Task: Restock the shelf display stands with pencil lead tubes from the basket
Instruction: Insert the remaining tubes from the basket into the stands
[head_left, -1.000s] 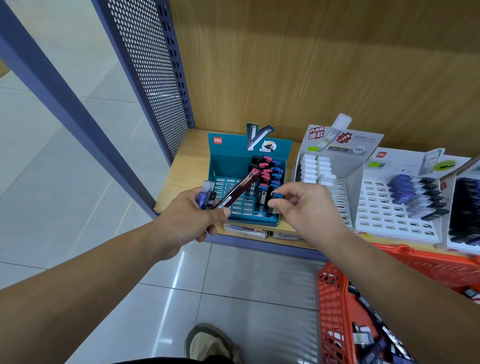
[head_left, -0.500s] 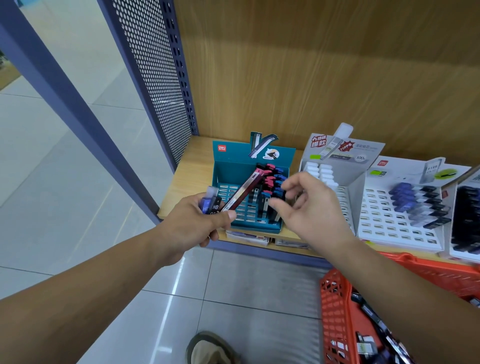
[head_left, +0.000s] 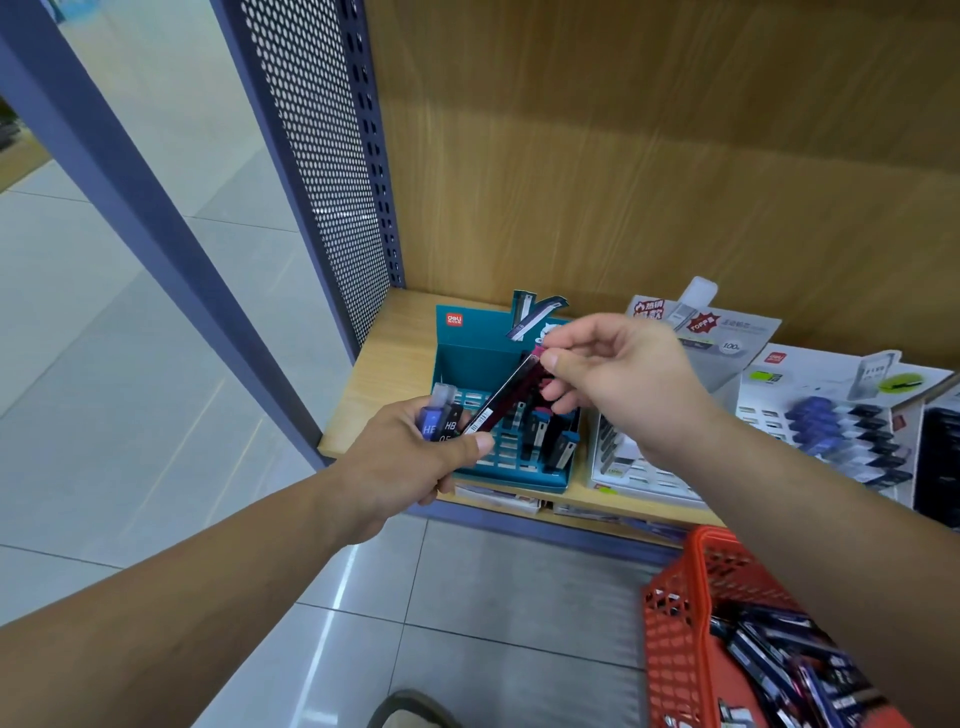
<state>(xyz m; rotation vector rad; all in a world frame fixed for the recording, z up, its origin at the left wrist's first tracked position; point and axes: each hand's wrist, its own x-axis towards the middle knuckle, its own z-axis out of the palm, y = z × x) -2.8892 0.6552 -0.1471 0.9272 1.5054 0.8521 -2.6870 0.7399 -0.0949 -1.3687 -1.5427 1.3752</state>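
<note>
Right hand (head_left: 623, 382) pinches the maroon tube (head_left: 506, 397) at its one-o'clock end — left hand (head_left: 405, 462) clamps its seven-o'clock end plus HB tubes (head_left: 441, 421)

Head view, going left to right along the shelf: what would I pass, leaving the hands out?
Perforated side panel → teal display stand → white stand with grey header card → white stand holding blue tubes → dark stand cut off by the frame's right edge.

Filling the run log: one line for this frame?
left hand: holds lead tubes | right hand: pinches pink cap of dark red tube | teal display stand: partly filled
</note>
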